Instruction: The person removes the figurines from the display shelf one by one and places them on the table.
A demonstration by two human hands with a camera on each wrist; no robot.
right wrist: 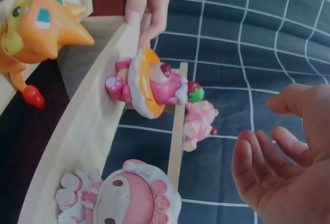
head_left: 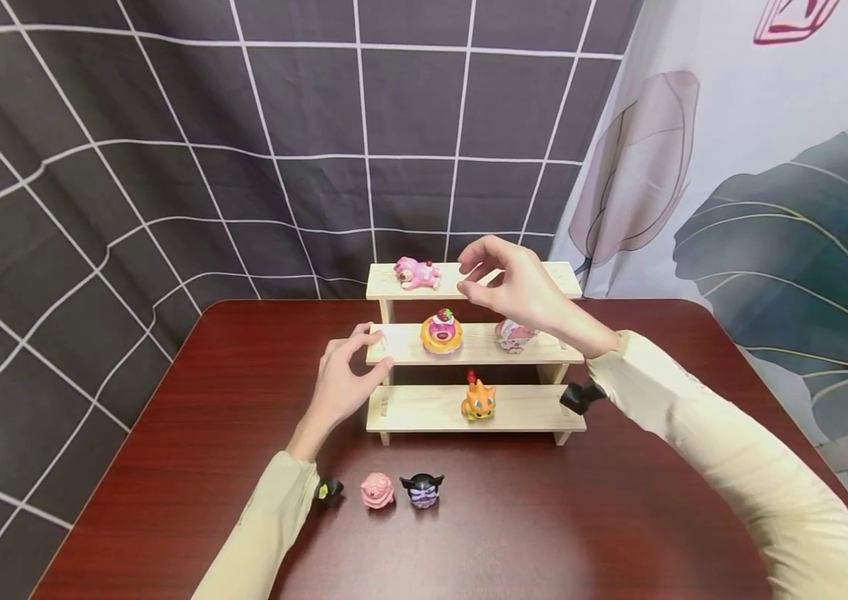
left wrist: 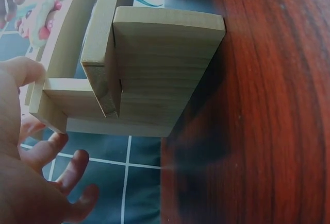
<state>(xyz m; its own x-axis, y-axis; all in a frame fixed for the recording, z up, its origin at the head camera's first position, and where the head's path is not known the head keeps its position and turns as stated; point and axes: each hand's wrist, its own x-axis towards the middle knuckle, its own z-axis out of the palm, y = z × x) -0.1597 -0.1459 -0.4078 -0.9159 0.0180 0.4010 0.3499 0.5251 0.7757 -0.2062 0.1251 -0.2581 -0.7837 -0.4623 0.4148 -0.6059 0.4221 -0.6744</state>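
My left hand [head_left: 345,375] grips the left end of the middle board of a wooden three-tier display stand [head_left: 424,421], thumb in front. Above the stand's right half hovers my right hand [head_left: 517,283], fingers loosely bent and nothing in them. A pink bear figurine [head_left: 416,273] lies on the top tier. On the middle tier sit a bear figurine in an orange ring [head_left: 441,333] and, partly under the right hand, a pink-and-white hooded figurine [right wrist: 129,198]. The bottom tier bears an orange figurine with a red-tipped tail [head_left: 479,402].
A pink round figurine [head_left: 376,491] and a black-and-purple figurine [head_left: 423,490] stand on the reddish-brown table [head_left: 514,517] in front of the stand. Behind hangs a dark gridded curtain [head_left: 304,100], with a pale leaf-patterned curtain [head_left: 769,225] at the right.
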